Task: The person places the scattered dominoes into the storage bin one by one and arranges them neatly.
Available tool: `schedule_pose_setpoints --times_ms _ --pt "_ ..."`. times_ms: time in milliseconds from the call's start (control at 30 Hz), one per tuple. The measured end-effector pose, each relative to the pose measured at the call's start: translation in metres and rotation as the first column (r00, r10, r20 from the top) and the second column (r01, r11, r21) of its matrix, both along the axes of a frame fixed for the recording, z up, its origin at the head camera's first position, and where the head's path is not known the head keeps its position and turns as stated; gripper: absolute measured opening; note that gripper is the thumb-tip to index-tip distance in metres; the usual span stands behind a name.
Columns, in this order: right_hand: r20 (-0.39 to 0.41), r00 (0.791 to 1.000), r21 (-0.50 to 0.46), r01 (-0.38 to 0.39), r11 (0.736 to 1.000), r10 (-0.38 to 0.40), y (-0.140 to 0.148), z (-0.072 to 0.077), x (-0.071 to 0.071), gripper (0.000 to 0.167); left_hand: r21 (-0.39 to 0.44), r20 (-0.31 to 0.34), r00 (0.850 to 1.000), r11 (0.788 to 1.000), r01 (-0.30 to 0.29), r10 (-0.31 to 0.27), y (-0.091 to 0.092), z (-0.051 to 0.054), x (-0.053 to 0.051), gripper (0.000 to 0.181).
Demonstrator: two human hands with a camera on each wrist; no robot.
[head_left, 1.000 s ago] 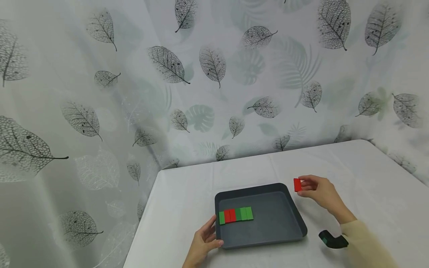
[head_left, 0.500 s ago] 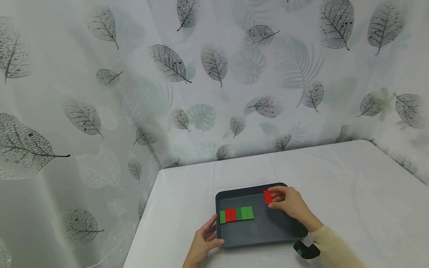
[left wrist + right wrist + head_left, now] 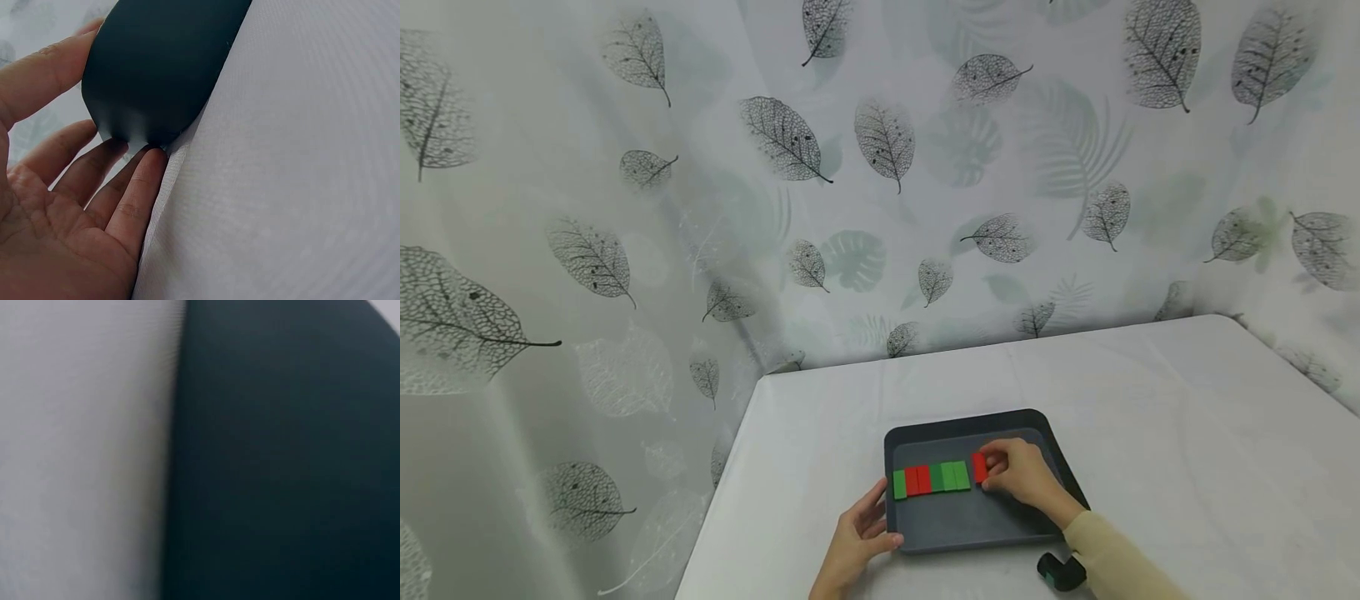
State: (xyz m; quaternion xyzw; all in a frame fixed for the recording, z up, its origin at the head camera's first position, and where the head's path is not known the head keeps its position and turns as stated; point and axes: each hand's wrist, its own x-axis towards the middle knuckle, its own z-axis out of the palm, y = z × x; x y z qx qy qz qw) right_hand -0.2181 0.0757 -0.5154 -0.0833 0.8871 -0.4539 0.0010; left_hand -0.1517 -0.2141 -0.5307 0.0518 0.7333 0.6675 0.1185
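Observation:
My right hand [image 3: 1021, 472] pinches a small red rectangular tile [image 3: 980, 468] over the dark grey tray [image 3: 955, 530]. Just left of it lies a row of touching tiles: a green tile [image 3: 899, 484] at the left end, two red tiles [image 3: 918, 480], then several green tiles [image 3: 950, 476]. A narrow gap separates the held tile from the row; whether it touches the tray floor is unclear. At the tray's near left corner, my left hand [image 3: 859, 533] holds the wall between thumb and fingers. The left wrist view shows its fingertips against the tray's outer wall [image 3: 156, 69].
A white cloth covers the table [image 3: 1195, 450] around the tray. Behind and to the left hangs a leaf-patterned curtain [image 3: 850, 200]. A black device [image 3: 1062, 572] is on the right wrist, by the tray's near edge. The right wrist view shows only tray wall [image 3: 281, 456] and cloth.
From the right of the tray, my right hand has carried the red tile leftward and down into it, close to the row's right end. The left hand has stayed at the corner.

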Motion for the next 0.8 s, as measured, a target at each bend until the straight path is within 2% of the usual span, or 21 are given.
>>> schedule_pose_setpoints --times_ms 333,800 --pt "-0.039 0.999 0.056 -0.022 0.998 0.025 -0.0054 0.0005 0.0033 0.044 -0.002 0.026 1.000 1.000 -0.017 0.017 0.0016 0.0012 0.0013 0.082" --pt "-0.036 0.998 0.059 -0.047 0.997 0.049 -0.0057 0.0010 0.0053 0.044 -0.007 0.032 0.999 1.000 -0.011 0.011 0.0024 0.0033 0.0022 0.081"
